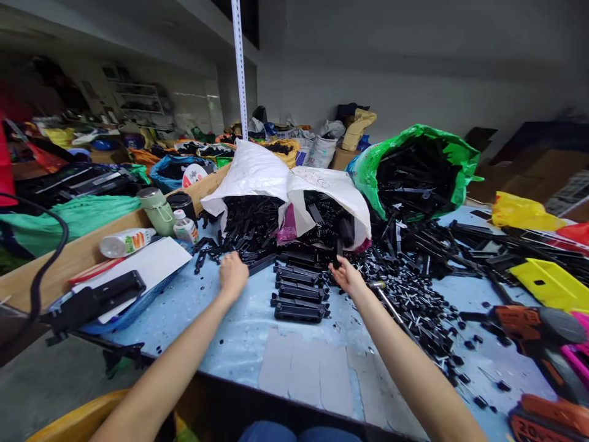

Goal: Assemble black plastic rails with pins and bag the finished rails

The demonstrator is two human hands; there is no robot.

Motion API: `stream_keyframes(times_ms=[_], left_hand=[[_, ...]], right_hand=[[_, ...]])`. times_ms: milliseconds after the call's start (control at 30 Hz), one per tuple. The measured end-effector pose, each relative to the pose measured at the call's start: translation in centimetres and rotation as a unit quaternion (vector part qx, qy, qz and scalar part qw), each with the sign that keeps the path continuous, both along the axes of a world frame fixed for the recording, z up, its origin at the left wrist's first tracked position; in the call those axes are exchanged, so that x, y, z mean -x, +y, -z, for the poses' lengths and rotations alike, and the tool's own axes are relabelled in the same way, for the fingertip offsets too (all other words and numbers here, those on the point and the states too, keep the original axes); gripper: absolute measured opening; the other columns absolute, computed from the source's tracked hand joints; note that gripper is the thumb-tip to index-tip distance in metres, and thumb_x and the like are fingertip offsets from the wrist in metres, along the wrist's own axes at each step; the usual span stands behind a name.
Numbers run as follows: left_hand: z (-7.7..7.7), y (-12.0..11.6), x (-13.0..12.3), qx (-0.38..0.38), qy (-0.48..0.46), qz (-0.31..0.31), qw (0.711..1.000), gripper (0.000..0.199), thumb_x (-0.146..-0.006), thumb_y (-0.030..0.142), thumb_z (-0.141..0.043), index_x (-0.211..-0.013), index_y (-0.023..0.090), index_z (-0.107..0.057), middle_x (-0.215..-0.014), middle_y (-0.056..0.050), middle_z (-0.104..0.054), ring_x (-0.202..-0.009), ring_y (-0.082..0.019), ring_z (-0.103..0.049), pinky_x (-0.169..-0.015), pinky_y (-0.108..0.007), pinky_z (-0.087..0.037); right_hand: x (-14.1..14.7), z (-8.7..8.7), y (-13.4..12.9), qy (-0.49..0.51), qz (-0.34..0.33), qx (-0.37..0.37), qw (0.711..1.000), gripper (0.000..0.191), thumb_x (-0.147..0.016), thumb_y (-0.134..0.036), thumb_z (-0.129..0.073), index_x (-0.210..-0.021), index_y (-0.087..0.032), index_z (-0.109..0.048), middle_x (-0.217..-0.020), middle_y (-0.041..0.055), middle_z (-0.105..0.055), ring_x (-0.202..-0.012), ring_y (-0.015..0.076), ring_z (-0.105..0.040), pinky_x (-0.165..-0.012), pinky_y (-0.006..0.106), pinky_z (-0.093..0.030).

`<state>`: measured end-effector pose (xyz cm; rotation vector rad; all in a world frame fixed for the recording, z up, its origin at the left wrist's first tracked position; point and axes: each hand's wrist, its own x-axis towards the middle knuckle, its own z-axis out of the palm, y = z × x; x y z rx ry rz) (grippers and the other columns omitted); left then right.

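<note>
My left hand [233, 274] is closed at the edge of the loose black parts in front of the left white sack [257, 172]; a long black piece [262, 264] lies by its fingers, and whether it is gripped is unclear. My right hand [346, 274] pinches a dark upright black part [339, 250] before the right white sack [329, 181]. Between my hands, several long black assemblies [301, 291] lie stacked in a column on the blue table [230, 344]. Both sacks lie with their mouths towards me, full of black parts.
A green bag [467, 161] of black parts, piled screws and caps [414, 301], a yellow bin [552, 285] and an orange power drill [519, 322] are on the right. At left are a green flask [157, 212], bottles and a blue tray [133, 310]. Grey sheets [306, 371] lie near the front edge.
</note>
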<state>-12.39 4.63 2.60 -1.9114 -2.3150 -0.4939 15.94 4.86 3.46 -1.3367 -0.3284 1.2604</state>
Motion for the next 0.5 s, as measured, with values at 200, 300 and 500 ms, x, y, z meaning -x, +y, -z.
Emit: stream_keyframes(times_ms=[200,300,500], left_hand=[[-0.6,4.1,6.4,0.097,-0.029,-0.155,0.983,0.041,-0.079,0.024,-0.043,-0.105,-0.008,-0.049,-0.101,-0.03,-0.056,-0.094,-0.036,-0.054,-0.069,-0.038,-0.044],[-1.1,4.5,6.8,0.157,-0.036,-0.131,0.978,0.029,-0.077,0.013,-0.041,-0.096,-0.002,-0.058,-0.097,-0.026,-0.06,-0.092,-0.031,-0.057,-0.069,-0.034,-0.044],[-0.4,-0.9,5.8,0.232,-0.017,-0.069,0.97,0.025,-0.072,0.02,-0.054,-0.092,0.005,-0.062,-0.092,-0.02,-0.064,-0.087,-0.031,-0.059,-0.068,-0.035,-0.045]], right_hand=[[-2.3,1.6,-13.9,-0.32,-0.308,-0.12,0.888,0.034,-0.058,-0.016,-0.071,-0.09,-0.017,-0.06,-0.084,0.0038,-0.066,-0.079,0.0194,-0.061,-0.076,0.034,-0.049],[-4.0,1.5,-16.9,-0.509,-0.44,-0.168,0.721,0.033,-0.065,-0.01,-0.057,-0.097,-0.02,-0.062,-0.105,0.007,-0.063,-0.1,0.0232,-0.055,-0.091,0.04,-0.041],[-4.4,2.5,-17.0,-0.73,-0.28,-0.047,0.622,0.037,-0.08,-0.016,-0.039,-0.113,-0.017,-0.055,-0.119,0.0133,-0.054,-0.11,0.0257,-0.05,-0.09,0.04,-0.042]])
